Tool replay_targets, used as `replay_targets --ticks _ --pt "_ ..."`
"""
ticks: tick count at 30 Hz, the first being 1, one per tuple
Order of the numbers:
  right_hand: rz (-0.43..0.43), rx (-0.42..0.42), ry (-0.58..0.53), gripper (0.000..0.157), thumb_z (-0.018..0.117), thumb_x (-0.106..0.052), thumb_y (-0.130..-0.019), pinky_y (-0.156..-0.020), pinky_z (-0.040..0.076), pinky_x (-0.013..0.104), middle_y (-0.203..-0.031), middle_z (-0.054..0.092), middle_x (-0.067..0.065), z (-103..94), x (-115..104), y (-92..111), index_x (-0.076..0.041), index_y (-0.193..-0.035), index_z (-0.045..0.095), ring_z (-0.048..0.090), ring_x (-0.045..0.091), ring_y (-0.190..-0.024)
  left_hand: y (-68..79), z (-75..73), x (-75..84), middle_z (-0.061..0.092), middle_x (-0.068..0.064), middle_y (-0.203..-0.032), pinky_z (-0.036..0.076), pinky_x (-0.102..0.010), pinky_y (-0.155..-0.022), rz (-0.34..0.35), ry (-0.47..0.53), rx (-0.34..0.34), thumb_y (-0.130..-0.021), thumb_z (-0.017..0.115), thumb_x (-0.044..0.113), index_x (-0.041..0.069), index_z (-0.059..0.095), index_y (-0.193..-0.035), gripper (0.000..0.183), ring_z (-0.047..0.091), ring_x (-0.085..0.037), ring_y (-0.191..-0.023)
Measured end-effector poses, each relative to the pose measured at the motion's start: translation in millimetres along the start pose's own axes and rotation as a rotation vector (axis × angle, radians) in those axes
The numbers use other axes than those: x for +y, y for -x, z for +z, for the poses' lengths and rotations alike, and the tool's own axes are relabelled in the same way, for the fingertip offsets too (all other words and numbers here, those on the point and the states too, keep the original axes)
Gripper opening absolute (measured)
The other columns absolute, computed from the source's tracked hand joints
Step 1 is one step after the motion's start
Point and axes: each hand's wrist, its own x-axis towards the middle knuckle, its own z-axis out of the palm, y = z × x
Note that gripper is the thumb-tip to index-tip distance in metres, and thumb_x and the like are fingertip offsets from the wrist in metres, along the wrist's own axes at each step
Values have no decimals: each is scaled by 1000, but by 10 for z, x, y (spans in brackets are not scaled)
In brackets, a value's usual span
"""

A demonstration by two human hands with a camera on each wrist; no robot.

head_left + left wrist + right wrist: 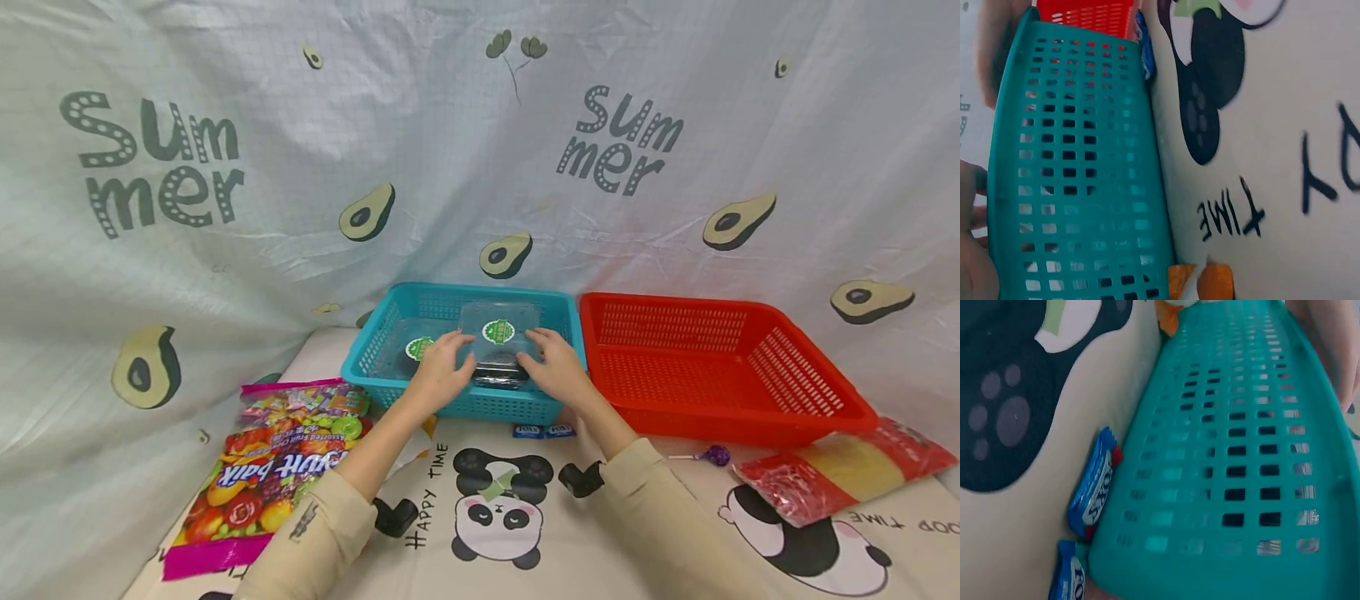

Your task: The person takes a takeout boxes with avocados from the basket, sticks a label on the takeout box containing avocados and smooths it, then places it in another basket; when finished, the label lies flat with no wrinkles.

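Observation:
A clear plastic box (pixel 501 321) with a green round label and dark contents sits in the teal basket (pixel 465 403). A second clear box with a similar label (pixel 417 347) lies to its left, partly covered by my left hand (pixel 442 372). My left fingers and thumb reach over the first box's left side. From the right, my right hand (pixel 557 367) reaches over its other side, fingers slightly bent. Whether the fingertips press the lid is unclear. In both wrist views the basket wall (pixel 1072 150) (pixel 1229 450) hides most of the boxes.
A red basket (pixel 675 417) adjoins the teal one. Left lies a colourful fruit-candy bag (pixel 277 467). Small blue packets (pixel 528 431) lie before the teal basket. Further right are a purple lollipop (pixel 716 455) and a red-and-yellow packet (pixel 847 471). A patterned curtain (pixel 450 125) hangs behind.

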Motion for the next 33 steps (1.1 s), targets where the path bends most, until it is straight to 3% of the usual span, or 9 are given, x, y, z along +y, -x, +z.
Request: replay_targets --ticks 4,7,9,13,16,19,22,26,33 --pt "47 -95 108 51 50 -28 -88 -96 34 50 -128 44 23 30 -1 -39 6 -126 45 40 36 -119 -11 63 39 51 -14 -124 46 -42 -85 -40 -123 -53 -89 46 20 6 56 -117 33 52 -28 -109" --pt "98 -158 134 51 49 -28 -88 -97 33 49 -127 45 23 37 -2 -58 6 -126 45 39 36 -120 -10 96 68 52 -11 -124 51 -37 -64 -63 -201 -113 -90 45 25 9 55 -120 34 63 -23 -81" --pt "117 -171 133 52 50 -28 -88 -97 33 50 -127 46 22 41 4 -67 6 -126 44 39 35 -119 -10 111 81 55 -9 -121 47 -33 -49 -84 -230 -132 -91 44 28 12 54 -121 36 60 -20 -59" --pt "119 -181 141 52 51 -28 -87 -97 34 49 -126 46 21 78 20 -96 6 -126 45 41 34 -119 0 108 75 64 -7 -84 34 -28 -36 -122 -284 -149 -91 41 32 14 54 -122 38 45 -15 -39" --pt "124 -192 147 52 51 -29 -87 -97 34 48 -127 46 20 111 25 -117 5 -126 45 41 33 -119 10 96 68 62 -7 -73 35 -28 -37 -141 -320 -158 -91 38 35 14 54 -121 40 46 -14 -41" --pt "139 -194 134 51 51 -29 -87 -97 34 48 -128 46 19 133 11 -129 4 -127 45 40 33 -120 22 87 65 65 -8 -93 40 -30 -42 -153 -337 -149 -91 37 35 15 56 -120 40 54 -17 -52" --pt "131 -186 132 49 51 -27 -87 -97 34 49 -127 47 19 147 -24 -137 3 -125 47 40 33 -119 31 78 50 56 -9 -120 50 -39 -60 -164 -343 -126 -91 37 35 16 57 -118 39 61 -24 -85" --pt "88 -145 138 44 52 -24 -86 -97 34 48 -125 48 18 162 -74 -133 3 -121 52 40 32 -119 47 62 26 38 -10 -136 45 -50 -81 -194 -339 -92 -91 37 37 16 58 -116 39 42 -29 -119" --pt "-22 14 68 33 54 -18 -85 -95 34 50 -125 46 18 132 -82 -112 -2 -113 59 40 34 -117 39 43 16 40 -9 -134 45 -49 -82 -154 -326 -23 -91 39 34 16 54 -118 37 40 -27 -120"
